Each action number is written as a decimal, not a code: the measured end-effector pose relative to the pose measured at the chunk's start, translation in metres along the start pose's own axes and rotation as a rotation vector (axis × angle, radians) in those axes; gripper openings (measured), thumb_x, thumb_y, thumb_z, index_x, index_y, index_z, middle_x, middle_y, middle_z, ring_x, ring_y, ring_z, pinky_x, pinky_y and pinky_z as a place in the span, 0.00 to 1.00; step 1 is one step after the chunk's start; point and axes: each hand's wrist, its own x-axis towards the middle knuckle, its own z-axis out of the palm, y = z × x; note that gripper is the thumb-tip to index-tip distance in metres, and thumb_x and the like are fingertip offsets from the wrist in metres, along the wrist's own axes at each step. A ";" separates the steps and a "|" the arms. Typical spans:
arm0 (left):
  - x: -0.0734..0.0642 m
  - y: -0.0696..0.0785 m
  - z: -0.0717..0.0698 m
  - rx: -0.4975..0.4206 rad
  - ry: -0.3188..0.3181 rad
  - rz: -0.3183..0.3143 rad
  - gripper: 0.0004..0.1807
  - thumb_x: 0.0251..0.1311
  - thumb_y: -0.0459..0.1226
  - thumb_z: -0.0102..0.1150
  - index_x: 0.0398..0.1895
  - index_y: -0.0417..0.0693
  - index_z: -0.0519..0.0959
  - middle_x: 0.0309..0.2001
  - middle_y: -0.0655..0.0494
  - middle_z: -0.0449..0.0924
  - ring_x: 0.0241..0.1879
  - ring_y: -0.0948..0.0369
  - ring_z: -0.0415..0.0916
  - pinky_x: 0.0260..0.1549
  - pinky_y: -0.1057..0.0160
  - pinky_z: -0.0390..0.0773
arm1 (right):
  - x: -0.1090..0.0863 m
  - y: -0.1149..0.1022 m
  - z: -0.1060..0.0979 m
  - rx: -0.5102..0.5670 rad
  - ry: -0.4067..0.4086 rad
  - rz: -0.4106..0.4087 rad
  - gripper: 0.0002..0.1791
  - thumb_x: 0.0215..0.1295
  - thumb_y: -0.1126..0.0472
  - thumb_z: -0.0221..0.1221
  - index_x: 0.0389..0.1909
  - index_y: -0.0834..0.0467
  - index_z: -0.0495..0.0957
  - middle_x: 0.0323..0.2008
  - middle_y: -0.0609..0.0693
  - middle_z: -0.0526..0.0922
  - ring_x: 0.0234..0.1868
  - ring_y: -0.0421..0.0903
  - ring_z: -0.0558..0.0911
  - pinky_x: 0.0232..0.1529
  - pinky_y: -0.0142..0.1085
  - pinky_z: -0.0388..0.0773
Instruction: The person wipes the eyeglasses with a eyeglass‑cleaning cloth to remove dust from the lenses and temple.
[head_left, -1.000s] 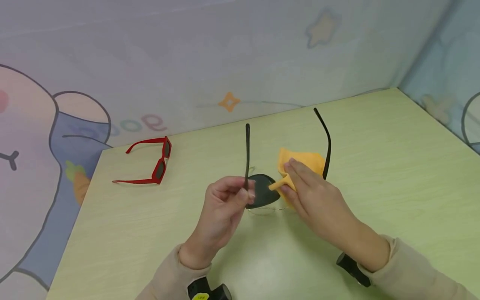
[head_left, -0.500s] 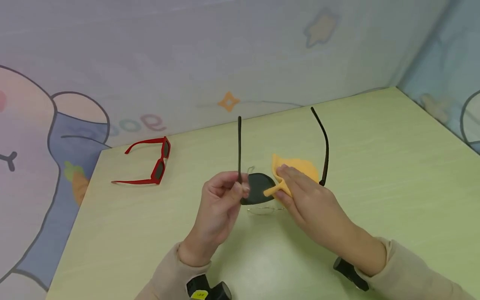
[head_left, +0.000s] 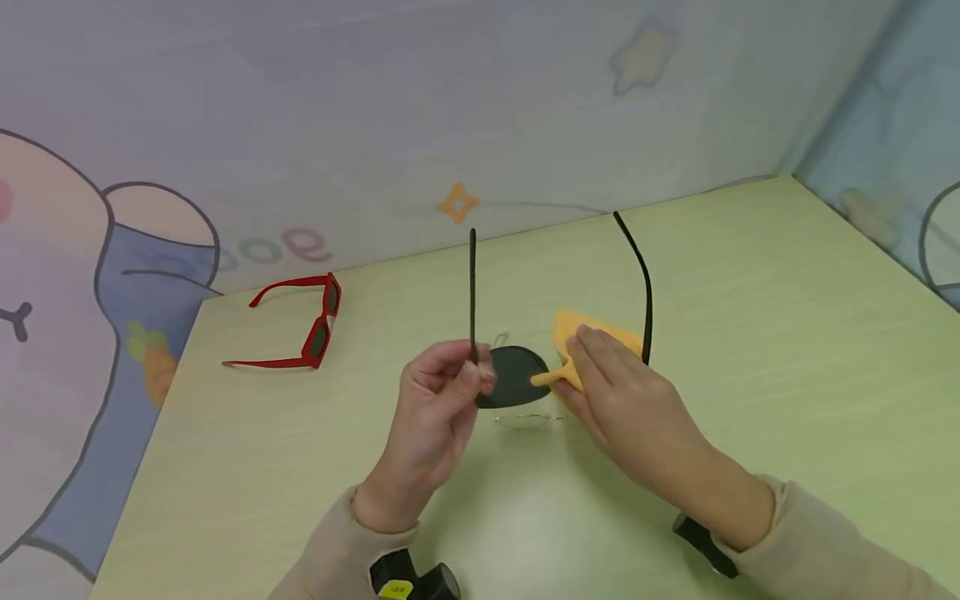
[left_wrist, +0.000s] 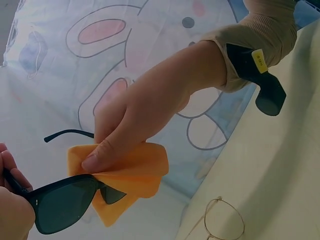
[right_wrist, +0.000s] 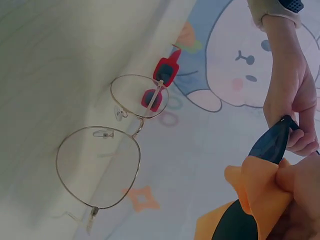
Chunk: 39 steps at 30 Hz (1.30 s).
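Note:
Black sunglasses with dark lenses are held up above the table, both temples unfolded and pointing away. My left hand pinches them at the left hinge between thumb and fingers. An orange cloth is folded over the right lens, and my right hand grips lens and cloth together, thumb on one side and fingers on the other. Much of that lens is hidden by the cloth. In the left wrist view, the left lens shows uncovered.
Thin gold-rimmed eyeglasses stand on the table beneath the held sunglasses. Red sunglasses lie at the back left, temples open toward the left. A cartoon-printed backdrop rises along the table's back edge.
The black sunglasses and my left hand have shifted slightly left. My right hand has dipped left, then slid a little along the right lens with the cloth. The red sunglasses stay put.

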 end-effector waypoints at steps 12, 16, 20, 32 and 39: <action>0.000 0.006 -0.003 -0.001 0.076 0.033 0.10 0.59 0.32 0.57 0.41 0.50 0.83 0.37 0.60 0.81 0.34 0.68 0.76 0.39 0.73 0.74 | 0.000 0.006 0.002 0.070 -0.004 -0.124 0.32 0.76 0.50 0.35 0.43 0.75 0.76 0.42 0.66 0.80 0.42 0.59 0.81 0.37 0.46 0.79; -0.003 0.009 -0.004 -0.013 0.114 0.053 0.10 0.58 0.32 0.58 0.41 0.49 0.84 0.38 0.59 0.81 0.35 0.68 0.76 0.40 0.73 0.74 | 0.001 0.009 0.000 0.157 0.036 -0.187 0.28 0.76 0.52 0.38 0.43 0.73 0.76 0.43 0.64 0.80 0.43 0.57 0.81 0.36 0.45 0.80; -0.004 0.014 -0.005 -0.001 0.153 0.074 0.10 0.57 0.32 0.59 0.41 0.49 0.84 0.39 0.58 0.81 0.34 0.67 0.76 0.40 0.73 0.74 | 0.003 0.012 0.000 0.251 0.080 -0.255 0.25 0.75 0.54 0.40 0.43 0.72 0.77 0.45 0.63 0.79 0.44 0.56 0.80 0.38 0.45 0.79; -0.004 0.002 0.005 -0.016 0.067 -0.028 0.10 0.59 0.33 0.58 0.42 0.52 0.84 0.36 0.60 0.82 0.35 0.68 0.76 0.40 0.74 0.74 | -0.004 0.005 -0.010 0.091 0.088 -0.072 0.27 0.75 0.54 0.40 0.40 0.74 0.77 0.43 0.63 0.80 0.43 0.59 0.81 0.37 0.47 0.79; 0.002 -0.015 0.016 -0.002 0.024 -0.164 0.09 0.56 0.38 0.63 0.40 0.60 0.84 0.39 0.63 0.81 0.34 0.70 0.76 0.39 0.74 0.74 | -0.012 0.002 -0.022 -0.040 -0.014 0.131 0.35 0.75 0.46 0.36 0.44 0.75 0.77 0.43 0.68 0.79 0.45 0.63 0.80 0.38 0.52 0.77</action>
